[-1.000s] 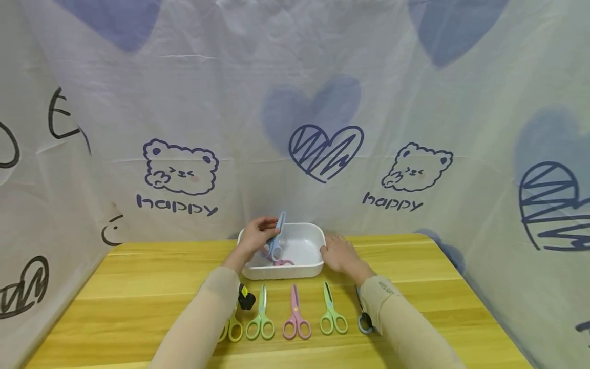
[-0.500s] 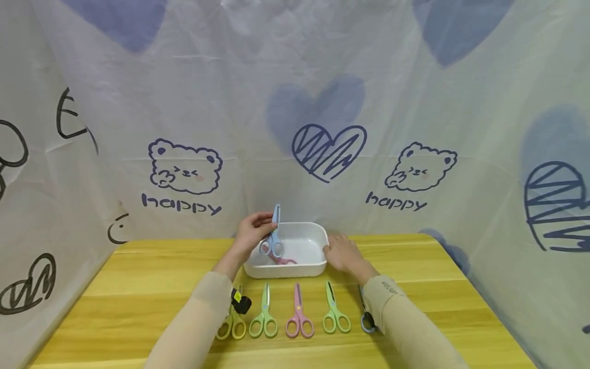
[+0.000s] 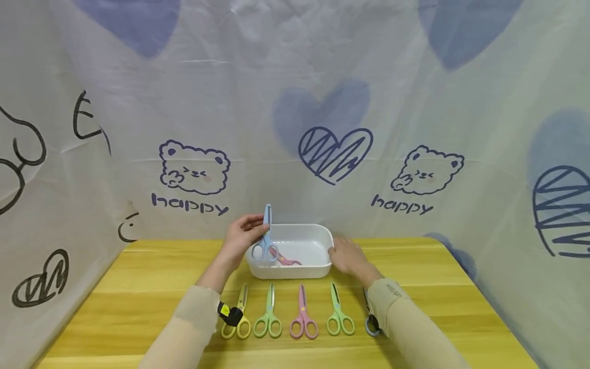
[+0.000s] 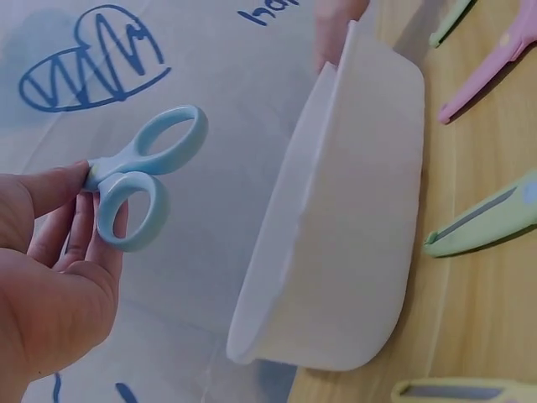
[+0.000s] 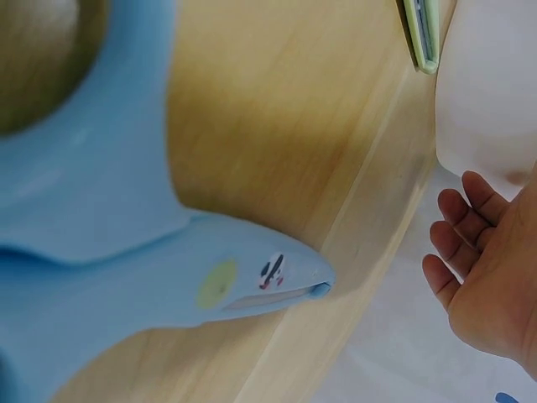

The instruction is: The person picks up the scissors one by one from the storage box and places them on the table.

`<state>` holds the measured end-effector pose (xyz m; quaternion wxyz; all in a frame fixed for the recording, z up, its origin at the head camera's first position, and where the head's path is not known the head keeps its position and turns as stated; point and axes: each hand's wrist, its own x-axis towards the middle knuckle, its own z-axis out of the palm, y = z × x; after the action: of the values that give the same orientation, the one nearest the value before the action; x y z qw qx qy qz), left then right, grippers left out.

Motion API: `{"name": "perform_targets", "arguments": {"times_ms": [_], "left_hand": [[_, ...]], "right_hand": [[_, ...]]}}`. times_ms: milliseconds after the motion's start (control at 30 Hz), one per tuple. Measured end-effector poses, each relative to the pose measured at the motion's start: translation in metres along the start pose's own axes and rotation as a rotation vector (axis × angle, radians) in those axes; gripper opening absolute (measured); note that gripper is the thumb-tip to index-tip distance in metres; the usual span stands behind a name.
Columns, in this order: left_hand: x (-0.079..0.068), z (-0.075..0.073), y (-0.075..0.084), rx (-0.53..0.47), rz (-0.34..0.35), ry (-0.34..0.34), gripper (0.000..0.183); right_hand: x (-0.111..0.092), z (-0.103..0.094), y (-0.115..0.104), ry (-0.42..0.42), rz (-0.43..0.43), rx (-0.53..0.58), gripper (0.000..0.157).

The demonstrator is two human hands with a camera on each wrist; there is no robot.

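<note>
My left hand [image 3: 238,237] pinches a pair of light blue scissors [image 3: 265,242] with thumb and fingers, blades up, over the left end of a white plastic tub [image 3: 295,272]. In the left wrist view the handle loops of these light blue scissors [image 4: 172,138] point away from the palm, beside the tub's wall [image 4: 357,227]. Pink scissors [image 3: 287,260] lie inside the tub. At the tub's right rim rests my right hand [image 3: 348,255]. The right wrist view shows this hand's fingers [image 5: 457,248] loosely bent beside the tub, the thumb hidden.
Before the tub, scissors lie in a row: yellow [image 3: 243,305], green [image 3: 271,312], pink [image 3: 301,312], another green [image 3: 337,310], and blue [image 3: 372,325], partly covered by my right sleeve [image 3: 392,297]. A printed cloth [image 3: 272,102] hangs behind the wooden table [image 3: 438,287].
My left hand has drawn the light blue scissors leftward and slightly up, to the tub's left end, showing more of the pink scissors inside. My right hand stays at the rim.
</note>
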<state>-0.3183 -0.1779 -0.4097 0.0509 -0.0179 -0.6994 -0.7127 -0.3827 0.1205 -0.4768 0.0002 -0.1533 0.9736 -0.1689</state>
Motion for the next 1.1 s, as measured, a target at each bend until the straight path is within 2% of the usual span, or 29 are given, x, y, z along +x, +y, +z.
{"name": "perform_targets", "arguments": {"times_ms": [200,500,700,933,1100], "left_hand": [[-0.013,-0.011,0.009,0.007,0.004,0.018,0.043],[-0.034,-0.026,0.013,-0.021,0.029,0.016,0.042],[-0.049,-0.037,0.016,0.001,0.037,0.012,0.043],[-0.065,-0.050,0.015,0.026,0.038,0.019,0.044],[-0.076,-0.060,0.011,0.067,0.004,0.028,0.045]], "right_hand": [[0.000,-0.002,0.001,-0.008,0.000,0.011,0.049],[0.002,0.001,0.003,-0.006,-0.009,0.022,0.050],[0.001,0.000,0.001,-0.004,-0.011,0.013,0.049],[0.000,-0.001,0.000,-0.003,-0.008,0.000,0.048],[-0.001,-0.002,-0.001,0.000,-0.007,-0.002,0.047]]}}
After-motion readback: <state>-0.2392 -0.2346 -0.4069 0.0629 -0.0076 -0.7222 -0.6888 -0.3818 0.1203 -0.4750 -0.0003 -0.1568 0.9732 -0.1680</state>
